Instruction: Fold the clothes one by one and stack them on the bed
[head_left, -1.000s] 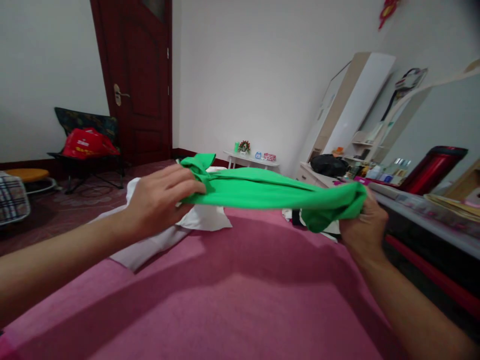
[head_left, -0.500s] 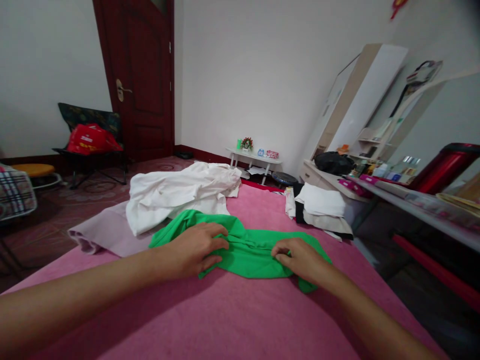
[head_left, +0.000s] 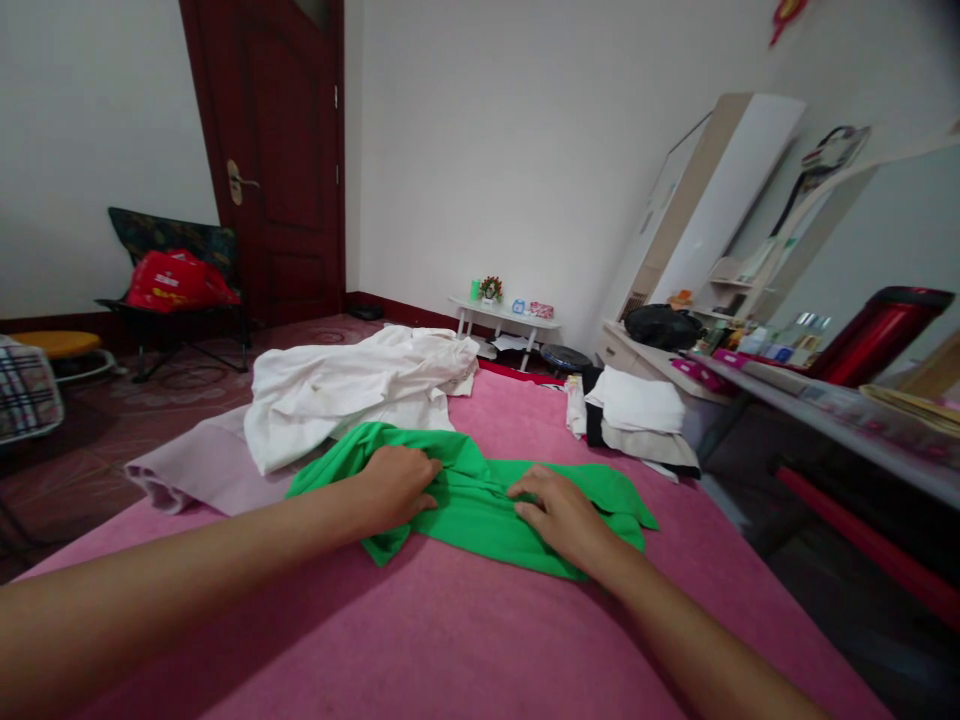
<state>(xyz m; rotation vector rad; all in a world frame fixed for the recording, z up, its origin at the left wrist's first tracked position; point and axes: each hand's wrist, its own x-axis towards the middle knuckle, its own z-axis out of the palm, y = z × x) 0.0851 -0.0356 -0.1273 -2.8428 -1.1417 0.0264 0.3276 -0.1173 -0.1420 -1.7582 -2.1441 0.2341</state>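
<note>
A green garment (head_left: 472,510), crumpled and partly folded, lies across the pink bedspread (head_left: 420,640) in front of me. My left hand (head_left: 396,485) is on its left part, fingers curled down into the fabric and closed on it. On the right part, my right hand (head_left: 559,508) has bent fingers and the thumb drawn together on the cloth near a crease running along the middle. The garment's left end spreads toward a white garment (head_left: 337,385) and a pale mauve cloth (head_left: 202,460). Whether it is a shirt, I cannot tell.
Folded clothes (head_left: 641,405) are stacked at the bed's far right. A desk (head_left: 810,400) with a dark red cylinder (head_left: 877,335) stands along the right side. Behind the bed is a low white table (head_left: 502,318). At left, a folding chair (head_left: 176,235) holds a red bag (head_left: 180,280).
My left hand has closed down onto the green garment. My right hand has shifted left along it, and the garment's lower edge and right end have changed shape. The view has shifted slightly.
</note>
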